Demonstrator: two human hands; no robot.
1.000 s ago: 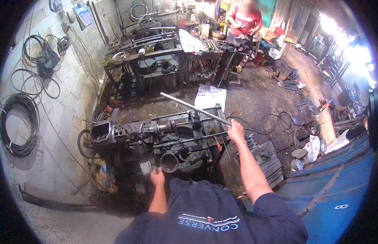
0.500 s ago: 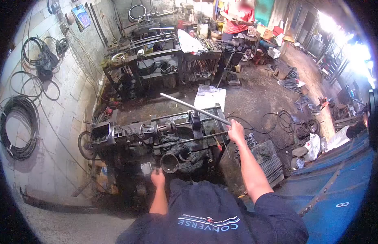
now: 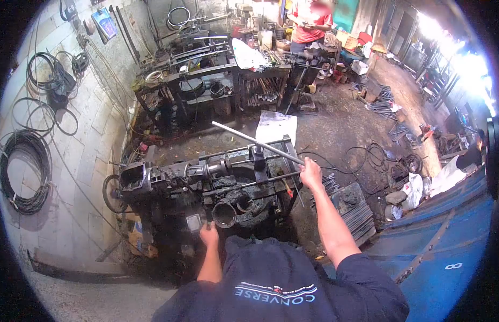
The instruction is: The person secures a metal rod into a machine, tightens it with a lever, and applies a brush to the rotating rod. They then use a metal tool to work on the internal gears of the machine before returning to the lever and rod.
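A long grey metal rod (image 3: 254, 140) slants over the right part of a greasy machine (image 3: 217, 174) that looks like a lathe. Its near end is in my right hand (image 3: 311, 173), with the fingers closed round it. Low at the machine's front, my left hand (image 3: 209, 234) is closed at a dark part, perhaps a lever, that I cannot make out. Just left of those fingers is a small pale rectangular piece (image 3: 193, 222). To their right sits a round metal ring or cup (image 3: 224, 214). A thinner bar (image 3: 254, 183) runs along the machine below the rod.
A bundle of rods (image 3: 356, 212) lies on the floor at right, near loose cable (image 3: 367, 158). Behind stands a cluttered workbench (image 3: 206, 72). Another person (image 3: 308, 27) in a red shirt stands at the back. A blue panel (image 3: 442, 247) borders the right; coiled cable (image 3: 27, 172) hangs left.
Both hands and the rod stay almost in place. The view has shifted slightly. The person at the back has moved their hands a little.
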